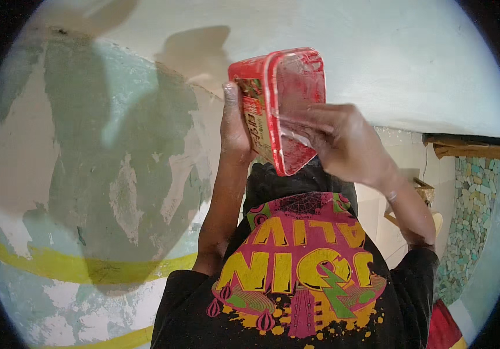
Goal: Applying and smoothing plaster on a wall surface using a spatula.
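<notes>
A red rectangular plastic tub (295, 81) with a printed label is tilted on its side in front of me, its open mouth turned to the right and its inside smeared pale. My left hand (235, 125) grips it from the left, the whitish-dusted thumb up along the label. My right hand (349, 142) reaches into the mouth of the tub; its fingers are blurred by motion, and I cannot make out whether they hold anything. My dark printed shirt (296, 267) shows below.
A wall (133, 198) with patchy green-white paint and yellow stripes fills the left; a pale curved surface (413, 70) spans the top. At right are a dark wooden ledge (465, 148), a pebbled strip (465, 221), tiles (395, 151), a small wooden object (423, 189) and a red item (445, 326).
</notes>
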{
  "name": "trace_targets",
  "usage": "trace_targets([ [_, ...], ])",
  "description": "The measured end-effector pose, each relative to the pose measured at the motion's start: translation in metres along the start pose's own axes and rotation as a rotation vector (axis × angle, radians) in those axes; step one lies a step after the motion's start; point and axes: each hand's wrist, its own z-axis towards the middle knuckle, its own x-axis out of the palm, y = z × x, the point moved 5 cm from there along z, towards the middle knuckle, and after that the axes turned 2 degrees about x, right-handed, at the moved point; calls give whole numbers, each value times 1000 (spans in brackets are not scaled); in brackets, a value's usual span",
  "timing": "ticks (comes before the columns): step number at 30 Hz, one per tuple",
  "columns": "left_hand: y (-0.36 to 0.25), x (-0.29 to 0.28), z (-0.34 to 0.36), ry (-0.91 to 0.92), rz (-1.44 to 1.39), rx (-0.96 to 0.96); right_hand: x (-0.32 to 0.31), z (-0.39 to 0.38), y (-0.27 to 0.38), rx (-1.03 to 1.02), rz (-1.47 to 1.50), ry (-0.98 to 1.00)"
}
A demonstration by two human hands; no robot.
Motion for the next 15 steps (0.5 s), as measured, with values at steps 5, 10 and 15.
trace_targets([
  [5,-14,6,12,13,57,162,-21,-2,0,-40,428,-329],
  [10,-3,24,13,-72,-10,-80,-26,13,-3,-192,-22,-510],
  [15,-10,28,19,-77,248,-4,-18,25,-6,-165,-18,-416],
])
